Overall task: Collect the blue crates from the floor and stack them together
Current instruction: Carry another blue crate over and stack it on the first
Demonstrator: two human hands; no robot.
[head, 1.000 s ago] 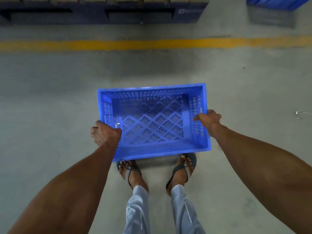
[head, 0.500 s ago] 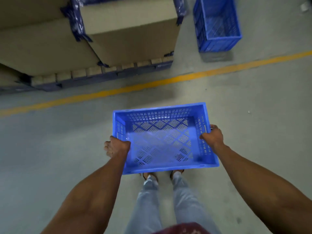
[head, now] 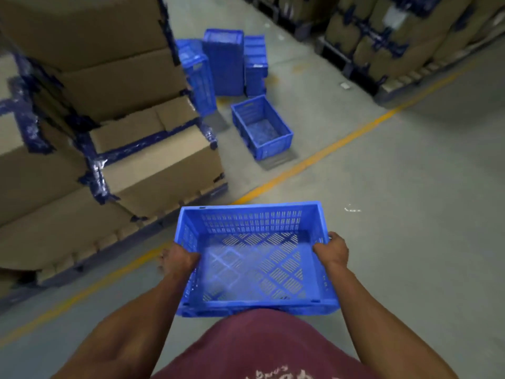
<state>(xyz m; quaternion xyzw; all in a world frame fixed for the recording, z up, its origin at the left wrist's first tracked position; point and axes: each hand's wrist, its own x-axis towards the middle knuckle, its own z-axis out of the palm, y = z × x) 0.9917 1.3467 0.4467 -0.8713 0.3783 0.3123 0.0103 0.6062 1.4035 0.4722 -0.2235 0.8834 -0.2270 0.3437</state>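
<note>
Grey concrete floor (head: pixel 396 203) fills most of my view, crossed by a painted yellow line (head: pixel 308 164) running diagonally from lower left to upper right. On the left I see large brown cardboard cartons bound with dark blue tape (head: pixel 90 127), stacked on a pallet just beyond the line. A second bank of taped brown cartons on pallets (head: pixel 396 36) stands at upper right, well apart from the first.

Next in size is the blue perforated plastic crate (head: pixel 255 258) I carry in front of my body, clear of the floor, open side up and empty, its near edge just above a maroon shirt (head: pixel 262 348). My left hand (head: pixel 179 259) is closed over the crate's left wall, fingers wrapped around the rim. My right hand (head: pixel 332 250) is closed over the right wall in the same way. Both forearms extend from the lower edge of the view.

Beyond the yellow line, a group of stacked blue plastic crates (head: pixel 225 61) stands upright beside the left cartons, some leaning on edge. Just in front of that group, a single open blue plastic crate (head: pixel 262 127) sits on the floor, open side up, near the line. A small pale scrap (head: pixel 352 209) lies on the floor to the right of the carried crate.
</note>
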